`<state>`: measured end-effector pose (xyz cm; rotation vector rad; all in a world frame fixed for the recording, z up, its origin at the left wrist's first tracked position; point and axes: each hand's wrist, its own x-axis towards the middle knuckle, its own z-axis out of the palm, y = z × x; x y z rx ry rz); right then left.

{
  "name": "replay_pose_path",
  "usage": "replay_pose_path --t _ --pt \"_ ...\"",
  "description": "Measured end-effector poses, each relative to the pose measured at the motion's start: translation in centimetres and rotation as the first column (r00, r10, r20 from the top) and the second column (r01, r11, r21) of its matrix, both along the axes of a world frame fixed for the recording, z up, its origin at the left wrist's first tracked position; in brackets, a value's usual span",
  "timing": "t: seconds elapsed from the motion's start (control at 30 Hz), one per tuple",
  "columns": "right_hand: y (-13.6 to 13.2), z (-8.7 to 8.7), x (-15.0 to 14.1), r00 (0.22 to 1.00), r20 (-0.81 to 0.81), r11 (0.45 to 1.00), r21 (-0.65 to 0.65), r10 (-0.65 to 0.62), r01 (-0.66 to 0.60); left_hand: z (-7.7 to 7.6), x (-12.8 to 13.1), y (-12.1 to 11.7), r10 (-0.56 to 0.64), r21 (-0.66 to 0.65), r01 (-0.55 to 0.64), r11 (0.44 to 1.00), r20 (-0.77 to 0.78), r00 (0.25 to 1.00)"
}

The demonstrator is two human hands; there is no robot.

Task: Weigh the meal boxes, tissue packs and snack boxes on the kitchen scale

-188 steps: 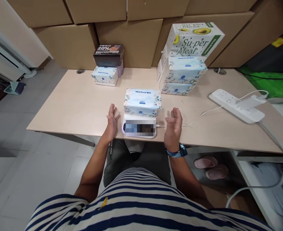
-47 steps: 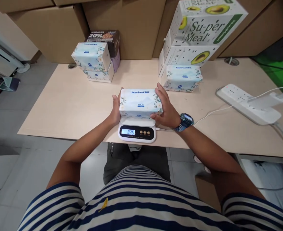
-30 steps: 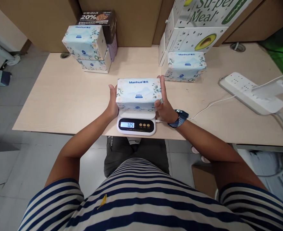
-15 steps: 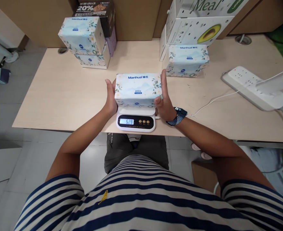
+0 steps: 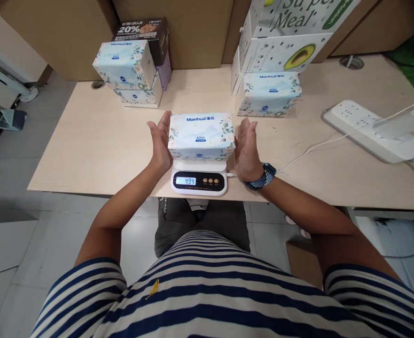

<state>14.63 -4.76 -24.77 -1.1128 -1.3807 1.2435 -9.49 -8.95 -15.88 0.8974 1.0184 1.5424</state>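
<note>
A pack of tissues [image 5: 201,136], pale blue with flowers and the word Manhua, rests on a white digital scale [image 5: 199,188]. Lit digits on the scale's display appear to read 494. Beside the pack's left side stands my left hand [image 5: 161,143], open with its thumb raised; its fingertips are very near the pack, and whether they touch it I cannot tell. My right hand [image 5: 247,150], with a dark blue watch band [image 5: 263,177] at the wrist, is open and just off the pack's right side.
Two more tissue packs [image 5: 124,65] are stacked at the back left by a dark box [image 5: 157,40]. Another tissue pack [image 5: 270,94] stands at the back right before white avocado-print boxes [image 5: 284,51]. A power strip [image 5: 372,131] and a white cable [image 5: 308,150] lie on the right.
My right hand has come off the pack, and my left hand has loosened outward. The display has dropped from about 629 to 494. My view has shifted slightly.
</note>
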Motion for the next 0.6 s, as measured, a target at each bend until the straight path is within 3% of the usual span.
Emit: replay_pose_path --t 0.33,0.6 --pt "-0.4 0.6 -1.6 0.998 -0.034 0.998 0.043 0.043 -0.042 0.7 0.6 -1.4 -0.103 -0.030 0.104 0.994 0.029 0.994" --pt "1.0 -1.4 -0.6 0.992 0.036 0.989 0.083 0.119 -0.121 0.6 0.4 -0.8 -0.046 -0.030 0.047 0.998 0.022 0.999"
